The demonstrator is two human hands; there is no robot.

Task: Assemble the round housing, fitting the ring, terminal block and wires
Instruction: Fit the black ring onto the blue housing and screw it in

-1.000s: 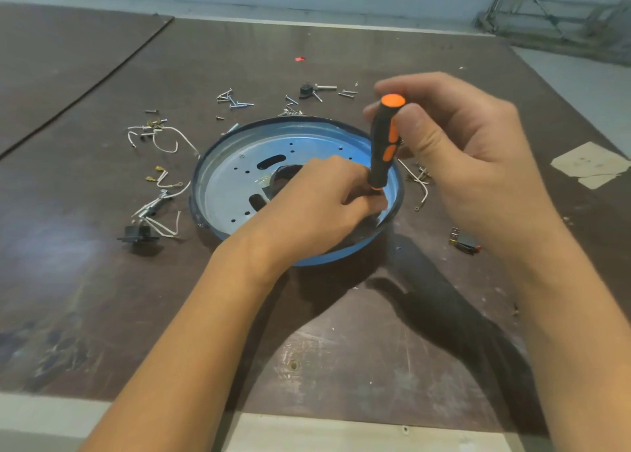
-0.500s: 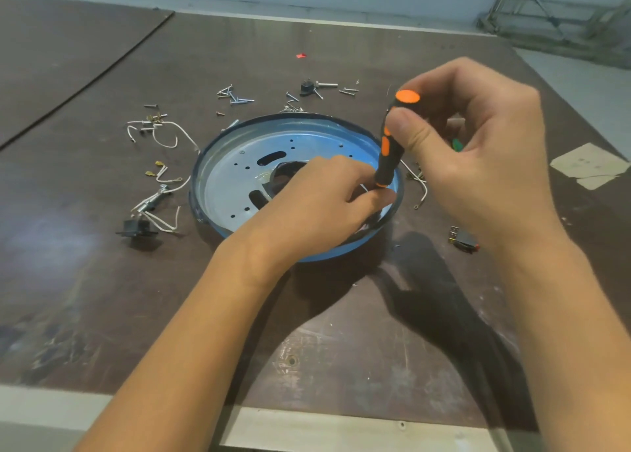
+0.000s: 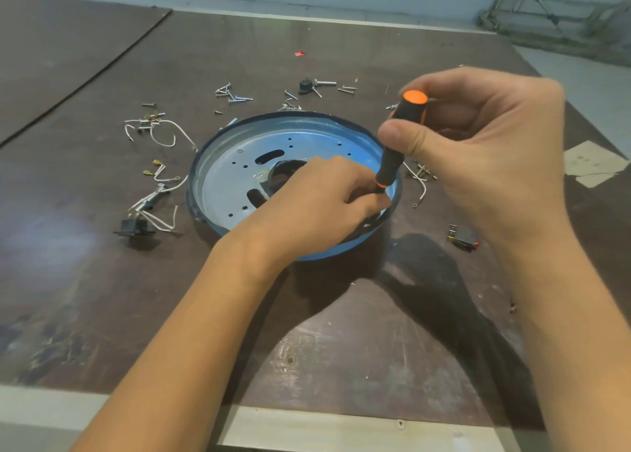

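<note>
The round housing [image 3: 239, 165], a shallow metal dish with a blue rim and a dark ring along its edge, lies in the middle of the table. My left hand [image 3: 321, 199] rests inside its near right part, fingers pinched around the tip of the screwdriver [image 3: 396, 144]; what it pinches is hidden. My right hand [image 3: 478, 151] grips the black and orange handle, which stands nearly upright over the housing's right rim. White wires [image 3: 160, 134] with terminals lie left of the housing, and a black block with wires [image 3: 135, 228] sits at the near left.
Loose screws [image 3: 235, 95] and a small black part [image 3: 305, 85] are scattered beyond the housing. More wires and terminals [image 3: 421, 178] lie right of it, a small black and red component [image 3: 462, 236] further right, and paper scraps [image 3: 594, 163] at the table's right edge.
My right hand has shifted its grip on the screwdriver handle, fingers turning around it, and the handle tilts a little more to the right. My left hand stays at the tip.
</note>
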